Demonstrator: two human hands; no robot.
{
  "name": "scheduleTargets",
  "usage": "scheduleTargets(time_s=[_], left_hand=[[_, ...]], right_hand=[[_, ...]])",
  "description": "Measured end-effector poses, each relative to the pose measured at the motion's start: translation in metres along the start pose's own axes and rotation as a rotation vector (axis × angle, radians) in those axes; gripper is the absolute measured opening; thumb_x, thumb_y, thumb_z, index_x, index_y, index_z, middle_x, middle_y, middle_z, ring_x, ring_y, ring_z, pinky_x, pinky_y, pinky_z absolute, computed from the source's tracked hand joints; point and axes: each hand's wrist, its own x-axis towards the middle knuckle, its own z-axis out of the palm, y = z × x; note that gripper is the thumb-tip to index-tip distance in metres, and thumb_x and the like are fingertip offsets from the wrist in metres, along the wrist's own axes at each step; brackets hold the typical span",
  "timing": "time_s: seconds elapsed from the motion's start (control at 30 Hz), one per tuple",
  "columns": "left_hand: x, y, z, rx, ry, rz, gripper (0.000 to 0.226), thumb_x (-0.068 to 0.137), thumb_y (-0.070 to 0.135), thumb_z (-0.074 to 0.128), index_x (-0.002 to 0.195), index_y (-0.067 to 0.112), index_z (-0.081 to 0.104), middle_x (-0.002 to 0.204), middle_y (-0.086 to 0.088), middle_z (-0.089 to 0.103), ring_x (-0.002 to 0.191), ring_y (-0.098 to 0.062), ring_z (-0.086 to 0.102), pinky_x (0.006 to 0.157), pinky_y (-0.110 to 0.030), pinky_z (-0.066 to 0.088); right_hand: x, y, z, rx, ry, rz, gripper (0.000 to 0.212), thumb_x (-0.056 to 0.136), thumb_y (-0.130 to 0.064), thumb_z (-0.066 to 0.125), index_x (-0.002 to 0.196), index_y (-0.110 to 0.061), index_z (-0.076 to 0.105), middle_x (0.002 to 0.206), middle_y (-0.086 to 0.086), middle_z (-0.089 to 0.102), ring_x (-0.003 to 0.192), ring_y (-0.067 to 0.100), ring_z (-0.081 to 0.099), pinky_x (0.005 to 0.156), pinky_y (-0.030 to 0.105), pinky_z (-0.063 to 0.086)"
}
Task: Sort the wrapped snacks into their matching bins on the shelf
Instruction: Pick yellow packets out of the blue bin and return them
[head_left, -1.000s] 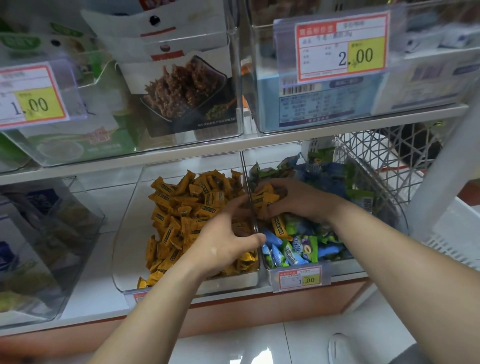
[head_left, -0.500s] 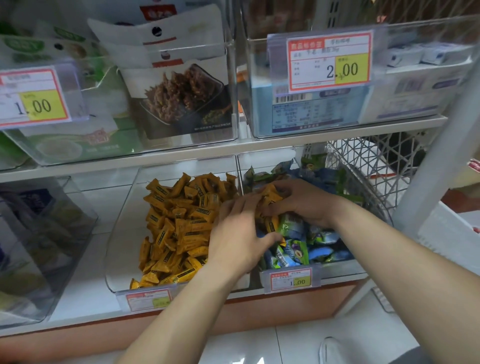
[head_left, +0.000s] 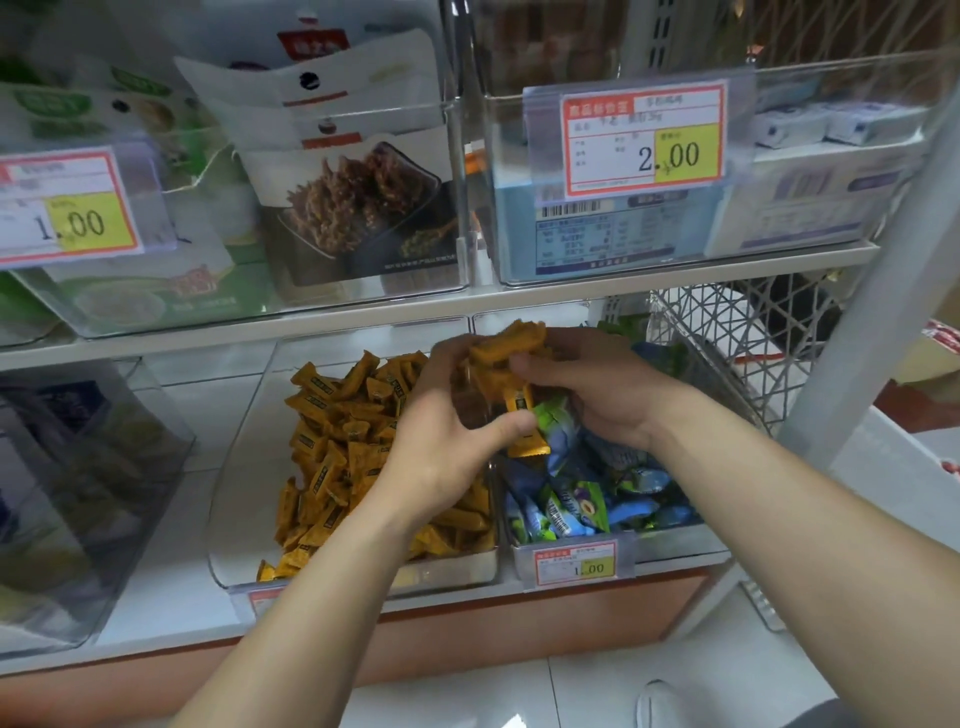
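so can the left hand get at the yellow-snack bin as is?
Likely yes: left hand, gripping yellow snacks with the right hand, hovers over the open yellow-snack bin; nothing between.

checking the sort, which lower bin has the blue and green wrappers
The right-hand bin, next to the wire basket; the left-hand bin holds only orange snacks.

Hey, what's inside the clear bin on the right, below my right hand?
The right bin holds blue and green wrapped snacks. The left hand and right hand grip a bunch of orange snacks above it. The bin's back and anything beneath the pile are covered.
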Motion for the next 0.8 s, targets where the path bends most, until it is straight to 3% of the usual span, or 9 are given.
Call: scheduleTargets(time_s=[0.17,0.3,0.4,0.47,0.53,0.6,0.67,0.73,0.8], left_hand=[[-0.003,-0.007,-0.02,-0.152,0.129,-0.074,0.057,0.082,0.018,0.078,0.133,0.018,0.05,0.107,0.01,0.071,0.099,0.0,0.067,0.082,-0.015,0.05],[-0.001,-0.018,-0.027,-0.174,0.217,-0.103,0.058,0.082,0.006,0.076,0.132,0.021,0.052,0.112,0.009,0.067,0.097,0.002,0.066,0.079,-0.013,0.05],[0.004,-0.032,-0.034,-0.129,0.245,-0.15,0.057,0.081,0.009,0.078,0.13,0.028,0.055,0.117,0.002,0.067,0.105,-0.012,0.065,0.087,-0.023,0.053],[0.007,-0.044,-0.042,-0.093,0.259,-0.211,0.049,0.081,0.011,0.078,0.119,0.035,0.058,0.109,0.012,0.066,0.103,-0.011,0.064,0.078,-0.012,0.051],[0.008,-0.054,-0.052,-0.005,0.254,-0.271,0.045,0.082,0.015,0.077,0.113,0.041,0.059,0.106,0.019,0.064,0.098,-0.003,0.063,0.069,-0.003,0.044],[0.005,-0.063,-0.061,0.17,0.226,-0.302,0.051,0.083,0.017,0.075,0.127,0.038,0.059,0.115,0.015,0.064,0.084,0.014,0.054,0.063,0.003,0.038],[0.002,-0.066,-0.066,0.329,0.166,-0.289,0.061,0.082,0.02,0.075,0.138,0.032,0.054,0.129,0.008,0.061,0.078,0.017,0.046,0.061,0.007,0.034],[0.001,-0.065,-0.069,0.42,0.093,-0.282,0.068,0.08,0.027,0.078,0.142,0.033,0.049,0.141,0.005,0.053,0.098,0.003,0.055,0.078,-0.001,0.042],[0.0,-0.061,-0.07,0.517,0.058,-0.274,0.07,0.078,0.035,0.079,0.141,0.033,0.049,0.145,0.003,0.05,0.126,-0.016,0.052,0.101,-0.029,0.046]], right_hand=[[0.02,0.011,0.039,-0.081,0.085,-0.11,0.014,0.091,-0.005,0.064,0.103,-0.004,0.073,0.098,0.016,0.074,0.09,0.026,0.072,0.079,0.034,0.056],[0.035,0.017,0.057,-0.256,0.144,-0.125,0.018,0.093,-0.006,0.063,0.107,-0.009,0.074,0.104,0.014,0.075,0.099,0.028,0.071,0.095,0.045,0.055],[0.047,0.02,0.064,-0.432,0.171,-0.049,0.018,0.094,-0.014,0.063,0.109,-0.015,0.073,0.106,0.008,0.075,0.102,0.026,0.07,0.098,0.052,0.051],[0.049,0.02,0.063,-0.527,0.1,0.003,0.029,0.087,-0.014,0.069,0.116,-0.02,0.07,0.105,0.001,0.075,0.099,0.02,0.07,0.092,0.044,0.055],[0.048,0.02,0.06,-0.694,0.031,0.045,0.055,0.083,-0.018,0.075,0.134,-0.026,0.059,0.119,-0.003,0.07,0.103,0.014,0.067,0.086,0.032,0.055],[0.048,0.018,0.058,-0.854,0.053,0.079,0.078,0.082,-0.018,0.078,0.15,-0.027,0.04,0.142,0.0,0.056,0.122,0.017,0.058,0.101,0.033,0.049],[0.047,0.017,0.056,-0.878,0.083,0.087,0.086,0.08,-0.016,0.082,0.152,-0.026,0.036,0.141,0.002,0.055,0.122,0.019,0.059,0.105,0.038,0.047],[0.044,0.015,0.052,-0.904,0.149,0.047,0.077,0.075,-0.017,0.085,0.143,-0.026,0.049,0.123,-0.003,0.065,0.106,0.015,0.065,0.096,0.033,0.052],[0.038,0.011,0.045,-0.901,0.245,-0.058,0.053,0.075,-0.014,0.085,0.123,-0.025,0.065,0.102,-0.009,0.071,0.091,0.01,0.068,0.087,0.028,0.055]])
